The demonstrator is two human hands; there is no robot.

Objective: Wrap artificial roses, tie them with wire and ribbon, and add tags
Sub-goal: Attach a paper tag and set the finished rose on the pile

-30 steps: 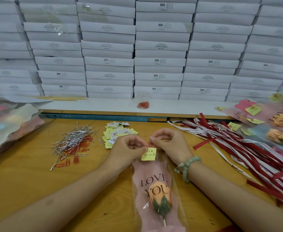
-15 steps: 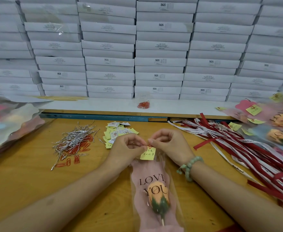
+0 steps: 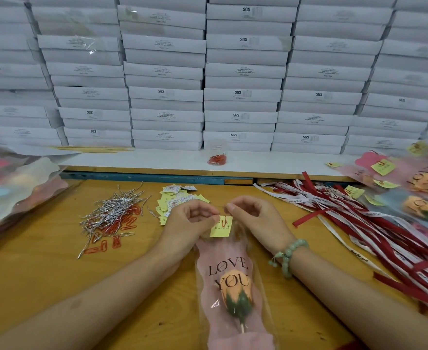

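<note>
Yellow tag (image 3: 221,227) sits between the hands, held by a red paper clip (image 3: 223,221) to the wrapped rose (image 3: 235,291)'s far edge. Left hand (image 3: 192,223) pinches the tag; right hand (image 3: 255,218) curls beside it, grip unclear. The clip should seat fully, tag square.

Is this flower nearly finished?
Done: the rose lies in its pink sleeve. In hand: the left hand pinches the yellow tag, red-clipped to the sleeve top, the right hand beside it. Left: nothing from the ribbon pile shows on it; its stem end is out of view.
</note>
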